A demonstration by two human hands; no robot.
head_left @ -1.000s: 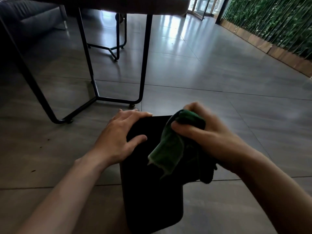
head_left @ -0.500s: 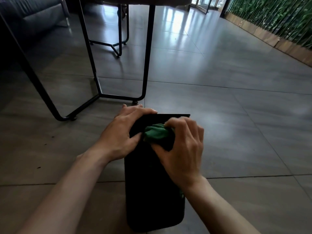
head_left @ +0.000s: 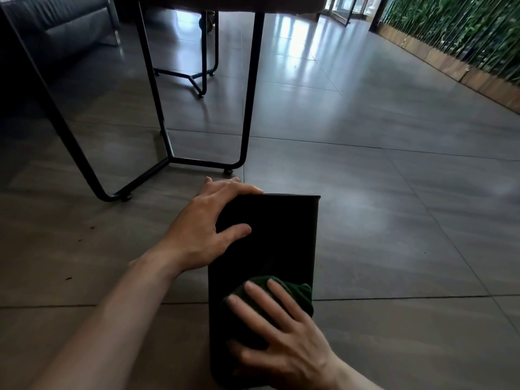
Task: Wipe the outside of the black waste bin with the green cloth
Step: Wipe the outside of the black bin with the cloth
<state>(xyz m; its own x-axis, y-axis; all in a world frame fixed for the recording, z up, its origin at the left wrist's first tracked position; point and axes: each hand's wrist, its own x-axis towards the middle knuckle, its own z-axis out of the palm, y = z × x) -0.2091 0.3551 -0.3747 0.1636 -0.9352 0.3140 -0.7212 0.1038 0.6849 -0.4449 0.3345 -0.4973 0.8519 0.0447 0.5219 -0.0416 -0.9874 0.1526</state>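
Observation:
The black waste bin (head_left: 281, 235) lies on its side on the grey tiled floor, its long side facing up and its far end pointing away from me. My left hand (head_left: 208, 226) grips the bin's far left corner, thumb lying on the top face. My right hand (head_left: 281, 333) lies flat with fingers spread on the near part of that face, pressing the bunched green cloth (head_left: 298, 294) against it. Most of the cloth is hidden under the palm.
A table on black metal legs (head_left: 247, 108) stands just beyond the bin, its foot bar (head_left: 202, 164) close to my left hand. A dark sofa (head_left: 56, 23) sits far left. A green plant wall with wooden base (head_left: 464, 60) runs along the right.
My right hand has slid the cloth along the bin's top face from the far end toward me. Before that, it brought the hanging cloth down onto the bin. The left hand stayed put.

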